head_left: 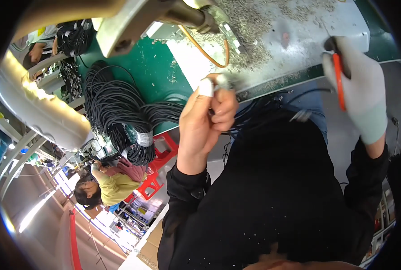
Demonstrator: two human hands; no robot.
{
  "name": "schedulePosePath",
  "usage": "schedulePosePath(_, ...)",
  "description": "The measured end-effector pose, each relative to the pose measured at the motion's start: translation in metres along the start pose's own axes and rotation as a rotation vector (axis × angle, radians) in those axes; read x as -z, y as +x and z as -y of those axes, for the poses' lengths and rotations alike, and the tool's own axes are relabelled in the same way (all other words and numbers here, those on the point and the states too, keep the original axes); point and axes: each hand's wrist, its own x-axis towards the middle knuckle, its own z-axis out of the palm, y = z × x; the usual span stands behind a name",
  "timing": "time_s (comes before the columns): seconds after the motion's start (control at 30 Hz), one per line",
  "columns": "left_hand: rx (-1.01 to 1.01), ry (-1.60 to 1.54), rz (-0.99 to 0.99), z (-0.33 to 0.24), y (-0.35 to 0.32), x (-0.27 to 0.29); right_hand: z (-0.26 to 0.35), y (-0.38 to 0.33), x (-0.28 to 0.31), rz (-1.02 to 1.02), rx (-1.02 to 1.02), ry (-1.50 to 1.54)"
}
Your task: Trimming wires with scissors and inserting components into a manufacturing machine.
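My left hand is closed in a pinch beside the white board's near edge, with white coverings on the thumb and a fingertip. Black cables run into it from the left, and others lie on its right side. The pinched tip is blurred. My right hand, in a pale glove, is wrapped round a hand tool with a red handle. A dark part of that tool shows near the fingertips; its working end cannot be made out. The two hands are well apart.
A big coil of black cable hangs over the green table. Small metallic scraps litter the white board. A machine arm with an orange tube stands above. Red stools and a person in yellow are at left.
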Motion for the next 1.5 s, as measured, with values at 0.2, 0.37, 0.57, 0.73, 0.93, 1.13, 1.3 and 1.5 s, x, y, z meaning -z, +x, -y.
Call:
schedulePosePath(0.2,0.117,-0.033,0.074,0.017,0.007,-0.014,0.018,-0.02,-0.012,0.205,0.15,0.134)
schedulePosePath(0.37,0.101,-0.019,0.08,0.032,-0.005,-0.022,-0.024,-0.035,0.009,0.315,0.049,0.19)
schedulePosePath(0.57,0.221,0.759,0.453,0.064,-0.007,-0.027,-0.122,-0.089,-0.065,0.19,0.095,-0.141)
schedulePosePath(0.73,0.27,0.988,0.516,0.08,-0.011,-0.03,-0.132,-0.072,-0.143,0.227,0.073,-0.169)
schedulePosePath(0.93,0.165,1.165,0.507,0.088,-0.026,-0.037,-0.146,-0.044,-0.193,0.447,0.233,-0.245)
schedulePosePath(1.13,0.069,1.222,0.455,0.092,-0.035,-0.034,-0.141,-0.039,-0.209,0.515,0.253,-0.181)
schedulePosePath(1.3,-0.137,1.24,0.282,0.1,-0.018,-0.01,-0.14,-0.047,-0.162,0.476,0.201,-0.072)
schedulePosePath(1.5,-0.119,1.326,0.114,0.102,0.017,-0.025,-0.086,-0.064,-0.051,0.569,-0.051,0.416)
